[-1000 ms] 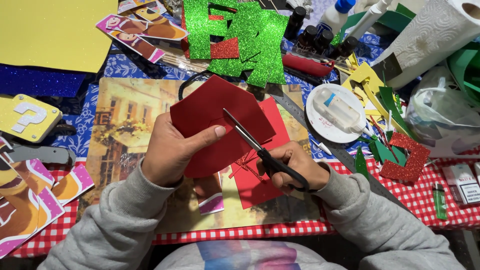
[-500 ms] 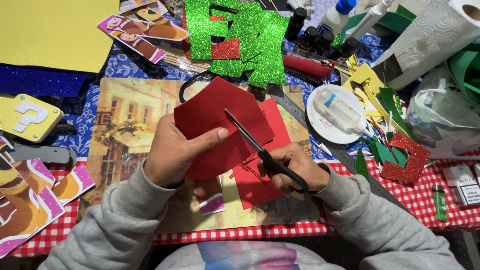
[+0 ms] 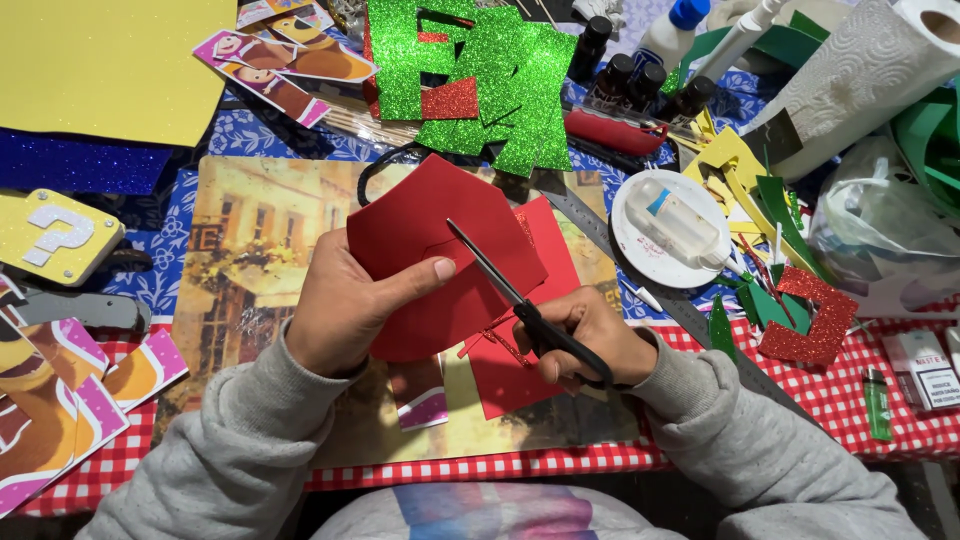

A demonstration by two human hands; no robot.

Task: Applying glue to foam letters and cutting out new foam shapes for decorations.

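1. The red foam sheet was held up over the middle of the table, above a picture placemat; its long axis ran from near-left to far-right, with a blunt peak pointing away toward the far side.
2. The left hand pinched the sheet at its left part, thumb pressed flat on the front face, fingers hidden behind.
3. The right hand was closed through the black loops of the scissors, just right of the sheet.
4. The scissors lay along a line from near-right to far-left, tip aimed far-left onto the sheet's middle; the blades looked nearly together, though I could not tell whether they were fully shut.
5. A second red piece lay flat under the right hand.
6. Green glitter cut-outs lay on the far side, and a white plate carrying a glue bottle lay to the right.
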